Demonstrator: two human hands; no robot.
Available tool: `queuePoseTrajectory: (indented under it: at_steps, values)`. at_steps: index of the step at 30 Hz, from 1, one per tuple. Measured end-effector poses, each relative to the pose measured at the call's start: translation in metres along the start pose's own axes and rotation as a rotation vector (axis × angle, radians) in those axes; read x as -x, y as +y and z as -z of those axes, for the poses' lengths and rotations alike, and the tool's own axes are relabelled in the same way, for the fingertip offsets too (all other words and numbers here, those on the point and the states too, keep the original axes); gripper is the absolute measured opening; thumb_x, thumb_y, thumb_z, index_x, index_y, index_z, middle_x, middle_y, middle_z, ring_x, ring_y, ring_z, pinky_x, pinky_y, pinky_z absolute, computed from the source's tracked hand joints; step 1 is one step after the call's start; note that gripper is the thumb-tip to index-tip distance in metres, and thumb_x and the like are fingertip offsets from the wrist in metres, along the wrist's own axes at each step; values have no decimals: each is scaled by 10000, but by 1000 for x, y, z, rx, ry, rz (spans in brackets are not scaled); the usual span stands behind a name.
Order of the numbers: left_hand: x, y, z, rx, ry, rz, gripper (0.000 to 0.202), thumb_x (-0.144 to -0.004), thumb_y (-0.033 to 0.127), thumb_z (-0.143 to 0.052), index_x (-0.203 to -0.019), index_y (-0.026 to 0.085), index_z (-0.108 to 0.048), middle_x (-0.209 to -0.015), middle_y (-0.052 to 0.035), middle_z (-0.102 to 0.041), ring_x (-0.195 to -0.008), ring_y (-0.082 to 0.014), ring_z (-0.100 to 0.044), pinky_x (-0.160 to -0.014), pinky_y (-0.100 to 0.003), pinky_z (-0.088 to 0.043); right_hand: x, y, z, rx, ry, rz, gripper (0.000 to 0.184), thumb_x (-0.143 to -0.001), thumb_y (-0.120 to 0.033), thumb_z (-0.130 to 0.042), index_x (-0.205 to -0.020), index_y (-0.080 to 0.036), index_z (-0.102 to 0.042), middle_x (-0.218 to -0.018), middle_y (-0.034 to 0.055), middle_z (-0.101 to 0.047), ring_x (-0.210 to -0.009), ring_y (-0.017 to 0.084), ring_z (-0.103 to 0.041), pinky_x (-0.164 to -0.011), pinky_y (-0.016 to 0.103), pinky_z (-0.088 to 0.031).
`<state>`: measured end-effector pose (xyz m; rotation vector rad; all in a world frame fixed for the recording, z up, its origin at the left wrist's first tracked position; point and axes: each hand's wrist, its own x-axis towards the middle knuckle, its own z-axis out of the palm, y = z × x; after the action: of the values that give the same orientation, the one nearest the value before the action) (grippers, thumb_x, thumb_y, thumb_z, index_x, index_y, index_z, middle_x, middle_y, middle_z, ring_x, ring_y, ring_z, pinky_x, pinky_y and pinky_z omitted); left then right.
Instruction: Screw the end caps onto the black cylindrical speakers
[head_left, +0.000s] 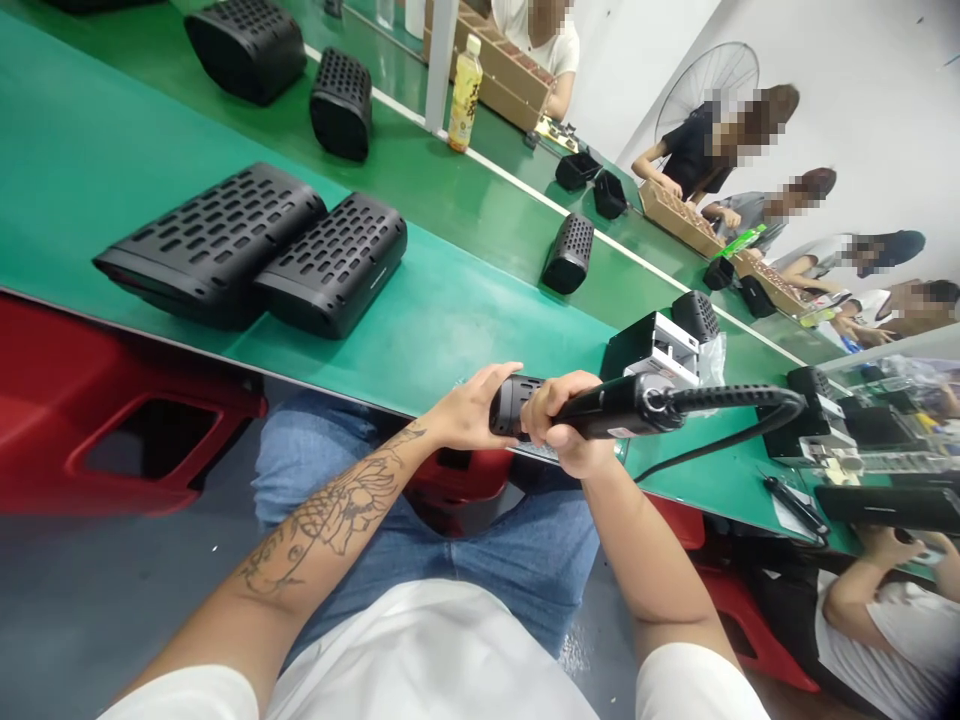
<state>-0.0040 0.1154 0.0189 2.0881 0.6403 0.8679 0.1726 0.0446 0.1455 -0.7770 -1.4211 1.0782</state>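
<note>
My right hand (pixel 564 428) is wrapped round a black corded electric screwdriver (pixel 615 408), held level over my lap at the edge of the green conveyor belt (pixel 465 320). My left hand (pixel 471 408), on a tattooed forearm, grips the tool's front end with its fingers curled over it. The tool's cable (pixel 735 405) runs off to the right. Two black perforated speaker shells (pixel 217 240) (pixel 337 262) lie side by side on the belt to the upper left.
More black shells (pixel 568 252) (pixel 341 102) dot the belt. A yellow drink bottle (pixel 465 92) stands by a white post. A red crate (pixel 112 420) sits under the belt at left. Other people work along the far side and at my right (pixel 885 610).
</note>
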Motion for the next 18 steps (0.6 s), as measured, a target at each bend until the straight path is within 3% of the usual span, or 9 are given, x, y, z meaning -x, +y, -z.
queuePoseTrajectory:
  at_steps: [5,9,11,13,16,18]
  values:
    - [7,1,2,-20,21,50,1290,-796,521,-1049,-1847,301,-334,-1776,-216,-557,-1580,-474,-663,-1291,-691,-607,3,0,-4,40,1,-59,691,-710,-764,-1058,-819,-289,-568,-609,-78,-625,-535,142,-585,-585,335,-570]
    - [36,20,-21,-119,179,171,1348,-839,605,-1041,-1881,317,-235,-1784,-233,-515,-1621,-506,-633,-1292,-719,-613,2,-27,8,-40,10,-23,689,-732,-821,-1026,-933,-279,-651,-611,-84,-649,-501,139,-602,-579,333,-597]
    - [61,37,-47,-206,310,286,1412,-870,616,-1025,-1914,320,-121,-1826,-263,-427,-1685,-555,-565,-1293,-784,-604,2,-47,34,-32,158,51,683,-798,-856,-963,-1020,-277,-677,-590,-105,-627,-449,134,-577,-547,331,-598]
    - [92,55,-81,-279,397,323,1439,-914,554,-994,-1939,342,-8,-1862,-286,-334,-1744,-595,-485,-1337,-874,-536,2,-65,74,73,386,148,621,-872,-801,-940,-1083,-274,-690,-594,-112,-630,-443,133,-588,-541,320,-599]
    - [131,72,-133,-297,375,216,1509,-875,464,-971,-1934,485,104,-1934,-232,-274,-1705,-634,-526,-1317,-952,-532,1,-77,145,346,744,242,555,-882,-705,-977,-1053,-259,-696,-621,-107,-650,-481,131,-639,-536,288,-572]
    - [141,75,-157,-255,285,117,1468,-864,457,-913,-1906,606,111,-1931,-160,-388,-1598,-630,-645,-1186,-949,-642,0,-71,185,464,874,266,611,-838,-765,-976,-985,-248,-685,-611,-100,-644,-476,133,-640,-518,290,-554]
